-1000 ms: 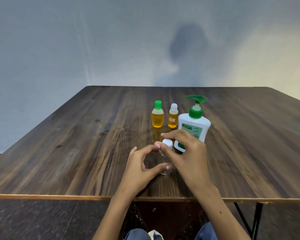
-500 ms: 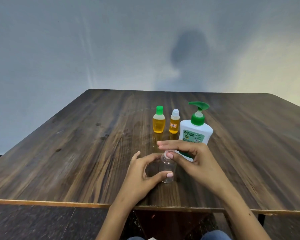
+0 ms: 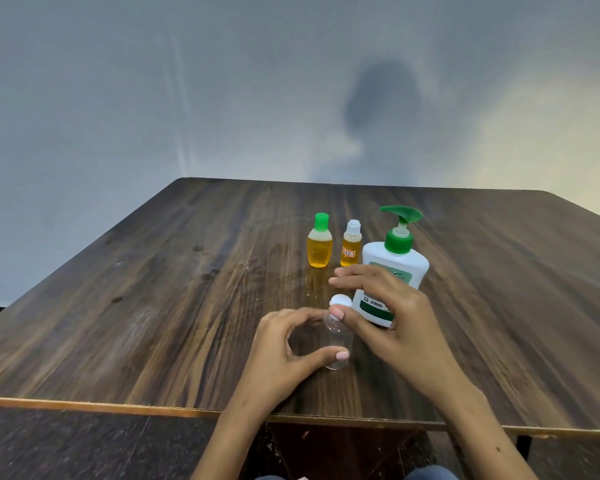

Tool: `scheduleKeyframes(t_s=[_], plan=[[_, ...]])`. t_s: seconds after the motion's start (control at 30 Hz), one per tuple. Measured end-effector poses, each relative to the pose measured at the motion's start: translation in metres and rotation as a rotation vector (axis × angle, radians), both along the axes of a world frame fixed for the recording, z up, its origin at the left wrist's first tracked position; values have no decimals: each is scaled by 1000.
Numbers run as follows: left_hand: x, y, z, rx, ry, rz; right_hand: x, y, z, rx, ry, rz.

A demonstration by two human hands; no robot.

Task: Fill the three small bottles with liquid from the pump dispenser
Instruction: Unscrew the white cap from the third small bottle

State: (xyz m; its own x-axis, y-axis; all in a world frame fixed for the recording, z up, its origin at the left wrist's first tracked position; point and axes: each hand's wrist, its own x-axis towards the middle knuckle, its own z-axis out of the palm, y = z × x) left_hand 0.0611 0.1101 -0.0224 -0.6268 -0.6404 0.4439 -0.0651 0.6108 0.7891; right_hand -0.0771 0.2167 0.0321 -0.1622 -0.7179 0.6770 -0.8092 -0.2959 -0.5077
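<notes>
— What is seen nearest the table's [image 3: 125, 341] front edge?

— A clear, empty small bottle [image 3: 338, 341] is held upright on the wood. It is gripped low on its body by the left hand [image 3: 284, 351], thumb in front, fingers curled behind.

— And the right hand [image 3: 395, 320]?

— Its thumb is pressed at the bottle's neck, just under the white cap [image 3: 341, 301]. The other fingers are spread above the cap; whether the cap is actually pinched cannot be told.

— What is placed behind?

— The white pump dispenser [image 3: 395, 265] with a green pump head is stood just beyond the right hand, partly hidden by it. To its left, two small bottles of yellow liquid are set side by side: a white-capped bottle [image 3: 351, 245] and a green-capped bottle [image 3: 320, 245].
</notes>
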Motion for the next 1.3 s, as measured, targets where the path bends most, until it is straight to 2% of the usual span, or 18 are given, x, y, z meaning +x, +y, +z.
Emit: scheduleKeyframes(t_s=[0.1,0.23,0.33,0.47,0.63,0.87,1.17,1.3], plan=[[1,0,1,-7,-5,7,-1,-2,1,-21,29,-66],[1,-2,-1,7,-7,9,-13,2,9,99,-16,95],[1,-2,-1,0,-3,9,-17,6,11,99,-47,104],[1,0,-1,3,8,16,-10,0,9,72,72,-1],[1,0,-1,-2,14,21,-15,4,15,168,59,107],[0,0,-1,-61,36,26,-5,-6,11,184,192,-54],[-2,4,4,-112,112,74,-4,-1,18,245,115,30],[-2,4,5,-116,93,68,4,-3,20,260,165,-155]])
